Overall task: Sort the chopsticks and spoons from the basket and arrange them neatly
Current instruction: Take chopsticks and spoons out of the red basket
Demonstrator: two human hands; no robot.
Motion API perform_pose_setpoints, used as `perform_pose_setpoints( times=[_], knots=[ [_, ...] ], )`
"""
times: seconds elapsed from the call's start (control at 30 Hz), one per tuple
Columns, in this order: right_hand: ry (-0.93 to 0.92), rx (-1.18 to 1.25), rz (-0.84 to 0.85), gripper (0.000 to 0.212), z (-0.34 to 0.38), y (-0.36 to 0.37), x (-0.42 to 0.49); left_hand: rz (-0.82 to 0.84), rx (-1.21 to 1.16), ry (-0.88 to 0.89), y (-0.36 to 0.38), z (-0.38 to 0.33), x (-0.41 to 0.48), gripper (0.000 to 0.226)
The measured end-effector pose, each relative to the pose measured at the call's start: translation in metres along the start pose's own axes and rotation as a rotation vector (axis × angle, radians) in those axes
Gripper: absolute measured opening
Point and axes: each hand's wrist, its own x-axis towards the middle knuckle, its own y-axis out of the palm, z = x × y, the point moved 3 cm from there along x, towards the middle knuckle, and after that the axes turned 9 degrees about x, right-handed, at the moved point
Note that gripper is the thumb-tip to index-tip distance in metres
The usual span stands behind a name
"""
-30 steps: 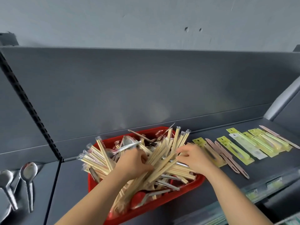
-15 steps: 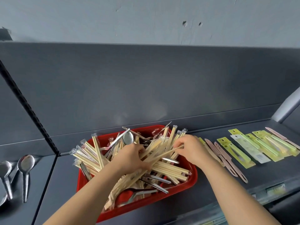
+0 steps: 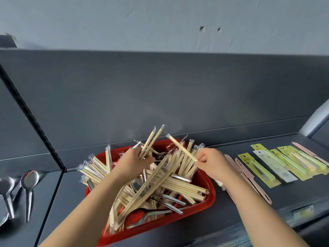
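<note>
A red basket [image 3: 209, 198] on the dark shelf is heaped with wrapped wooden chopsticks [image 3: 170, 184] and metal spoons [image 3: 169, 198]. My left hand [image 3: 132, 162] grips a pair of wrapped chopsticks [image 3: 151, 139] that stick up above the basket's far side. My right hand [image 3: 211, 161] pinches the end of another wrapped chopstick pair [image 3: 181, 147], which slants up to the left over the pile. Both forearms reach in from the bottom edge.
Several metal spoons [image 3: 28, 182] lie on the shelf section at the far left, beyond a divider [image 3: 32, 120]. Right of the basket lie pink utensils [image 3: 249, 177] and several yellow-green packaged items [image 3: 277, 163]. A grey back panel rises behind.
Both hands have come up out of the pile, each lifting a wrapped chopstick pair clear of the heap. The camera has shifted a little closer.
</note>
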Motion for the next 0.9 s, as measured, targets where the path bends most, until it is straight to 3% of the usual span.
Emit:
perform_pose_setpoints(
  times=[0.13,0.23,0.27,0.33,0.4,0.53,0.73,0.9],
  knots=[
    [0.052,0.229,0.162,0.019,0.015,0.026,-0.009,0.183,0.137,-0.106,0.016,0.011,-0.008,0.031],
    [0.089,0.302,0.272,0.017,0.021,0.045,-0.013,0.163,0.185,-0.109,0.026,0.017,-0.010,0.031],
    [0.088,0.284,0.285,0.018,0.024,0.050,-0.014,0.151,0.185,-0.107,0.026,0.018,-0.009,0.029],
    [0.096,0.212,0.248,0.042,0.030,0.058,-0.012,0.126,0.170,-0.123,0.025,0.018,-0.009,0.025],
    [0.128,0.118,0.162,0.052,0.037,0.064,-0.008,0.079,0.105,-0.172,0.022,0.018,-0.011,0.027],
    [0.206,0.021,0.070,0.044,0.048,0.072,-0.001,-0.003,-0.053,-0.201,0.011,0.020,-0.014,0.026],
    [0.147,0.354,0.081,0.028,0.058,0.082,0.010,-0.083,-0.202,-0.170,-0.028,0.021,-0.020,0.014],
    [-0.008,0.405,0.055,0.024,0.087,0.065,0.023,-0.262,-0.104,-0.280,-0.054,0.039,-0.025,0.038]
  ],
)
